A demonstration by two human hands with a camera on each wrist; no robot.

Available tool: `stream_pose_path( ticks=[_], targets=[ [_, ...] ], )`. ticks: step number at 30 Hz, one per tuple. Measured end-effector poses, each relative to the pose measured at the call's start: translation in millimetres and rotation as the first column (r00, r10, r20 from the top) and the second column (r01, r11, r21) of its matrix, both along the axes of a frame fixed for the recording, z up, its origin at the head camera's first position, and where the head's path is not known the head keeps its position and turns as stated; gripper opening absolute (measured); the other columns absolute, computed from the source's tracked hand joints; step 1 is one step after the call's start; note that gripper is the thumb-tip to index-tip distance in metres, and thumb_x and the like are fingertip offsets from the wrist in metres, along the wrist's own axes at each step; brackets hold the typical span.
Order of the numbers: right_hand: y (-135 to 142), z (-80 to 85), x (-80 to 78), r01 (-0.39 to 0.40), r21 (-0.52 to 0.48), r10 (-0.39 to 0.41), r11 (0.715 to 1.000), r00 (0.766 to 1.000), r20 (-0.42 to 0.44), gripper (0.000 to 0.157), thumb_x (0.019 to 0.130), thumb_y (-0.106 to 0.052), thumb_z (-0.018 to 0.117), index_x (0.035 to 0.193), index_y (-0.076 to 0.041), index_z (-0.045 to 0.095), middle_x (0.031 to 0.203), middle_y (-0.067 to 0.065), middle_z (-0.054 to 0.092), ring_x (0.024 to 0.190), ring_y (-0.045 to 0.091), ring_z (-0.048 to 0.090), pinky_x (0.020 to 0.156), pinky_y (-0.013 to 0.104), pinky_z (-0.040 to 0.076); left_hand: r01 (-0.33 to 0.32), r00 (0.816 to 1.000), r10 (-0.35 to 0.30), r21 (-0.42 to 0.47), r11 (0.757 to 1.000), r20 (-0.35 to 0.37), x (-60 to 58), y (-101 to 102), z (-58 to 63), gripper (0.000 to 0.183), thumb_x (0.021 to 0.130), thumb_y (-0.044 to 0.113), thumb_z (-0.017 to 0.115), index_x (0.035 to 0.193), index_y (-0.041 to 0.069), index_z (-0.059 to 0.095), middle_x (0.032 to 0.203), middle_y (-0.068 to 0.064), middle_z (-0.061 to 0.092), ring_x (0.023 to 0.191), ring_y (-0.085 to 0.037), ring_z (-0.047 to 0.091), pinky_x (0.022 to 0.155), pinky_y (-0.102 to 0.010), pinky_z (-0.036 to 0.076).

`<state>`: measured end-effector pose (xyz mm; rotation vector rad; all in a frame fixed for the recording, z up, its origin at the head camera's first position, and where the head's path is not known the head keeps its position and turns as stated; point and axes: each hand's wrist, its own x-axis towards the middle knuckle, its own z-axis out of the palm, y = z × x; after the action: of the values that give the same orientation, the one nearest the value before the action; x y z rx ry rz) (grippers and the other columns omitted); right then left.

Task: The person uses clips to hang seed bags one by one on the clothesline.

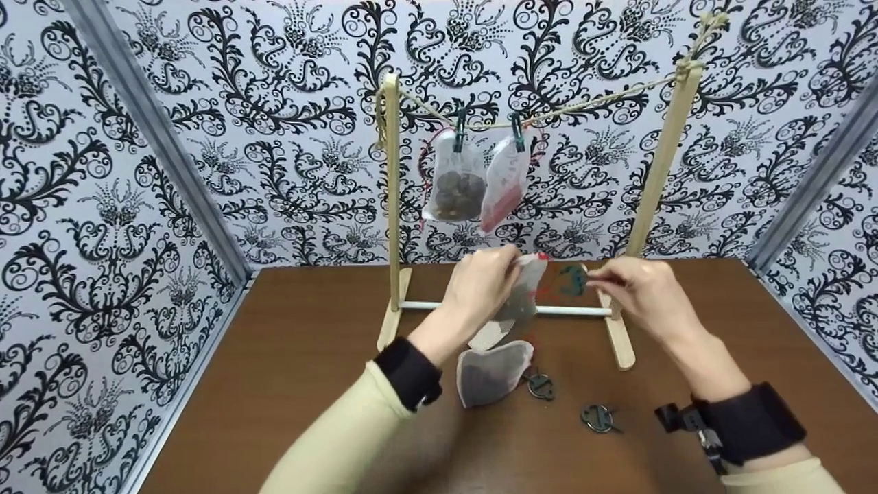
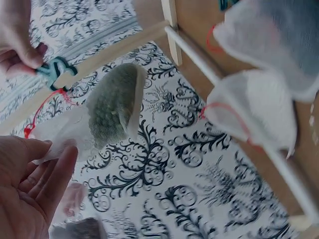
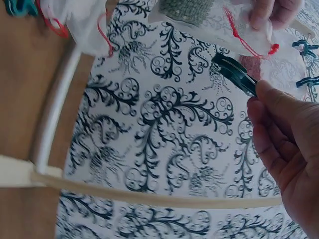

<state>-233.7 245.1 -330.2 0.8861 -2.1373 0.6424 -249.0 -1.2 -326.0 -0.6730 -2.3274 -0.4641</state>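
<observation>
My left hand (image 1: 480, 278) pinches the top of a white mesh drawstring bag (image 2: 112, 107) holding small green contents; its red cord dangles. To the right, my right hand (image 1: 645, 288) pinches a dark green clip (image 3: 234, 70) between thumb and fingers, apart from the bag. Two filled mesh bags hang by green clips on a rope (image 1: 603, 99): one with brown round pieces (image 1: 459, 192), one with pinkish-red contents (image 1: 506, 189). Below my left hand, a bag with dark contents (image 1: 490, 377) lies on the table, a pale bag (image 2: 256, 107) beside it.
Two loose green clips (image 1: 540, 386) (image 1: 599, 418) lie on the brown table (image 1: 309, 425). Wooden posts (image 1: 393, 192) stand left and right, carrying the rope, with a white bar (image 1: 573, 311) low between them. Patterned walls (image 1: 295, 192) enclose the table behind and at the sides.
</observation>
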Motion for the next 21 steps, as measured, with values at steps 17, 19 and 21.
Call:
stream_pose_path(
  ticks=[17,19,21],
  targets=[
    [-27.5,113.5,-28.1,0.197,0.029,-0.187,0.980,0.961,-0.204,0.008,0.084,-0.001,0.073,0.088,0.006,0.072,0.082,0.022,0.074,0.070,0.033,0.071,0.063,0.039,0.058,-0.273,0.962,0.259,-0.272,0.923,-0.089,-26.6,27.4,106.1,0.022,0.101,0.030,0.057,0.097,0.014,0.072,0.081,0.001,0.076,0.063,-0.012,0.070,0.053,-0.022,0.056],
    [-31.1,122.4,-29.3,0.211,0.023,-0.201,0.977,0.956,-0.214,0.011,0.086,-0.003,0.071,0.089,0.007,0.072,0.083,0.023,0.074,0.070,0.034,0.071,0.063,0.041,0.058,-0.286,0.958,0.273,-0.280,0.916,-0.086,-29.4,29.0,116.4,0.018,0.100,0.025,0.058,0.103,0.014,0.072,0.085,0.001,0.076,0.067,-0.011,0.070,0.056,-0.021,0.056],
    [-33.4,131.2,-30.7,0.225,0.023,-0.214,0.974,0.950,-0.226,0.015,0.087,-0.006,0.070,0.090,0.008,0.071,0.085,0.023,0.074,0.072,0.034,0.070,0.065,0.037,0.057,-0.297,0.955,0.284,-0.282,0.912,-0.087,-32.1,30.7,125.4,0.016,0.099,0.017,0.057,0.104,0.013,0.072,0.087,0.000,0.077,0.069,-0.011,0.071,0.057,-0.022,0.057]
  ],
)
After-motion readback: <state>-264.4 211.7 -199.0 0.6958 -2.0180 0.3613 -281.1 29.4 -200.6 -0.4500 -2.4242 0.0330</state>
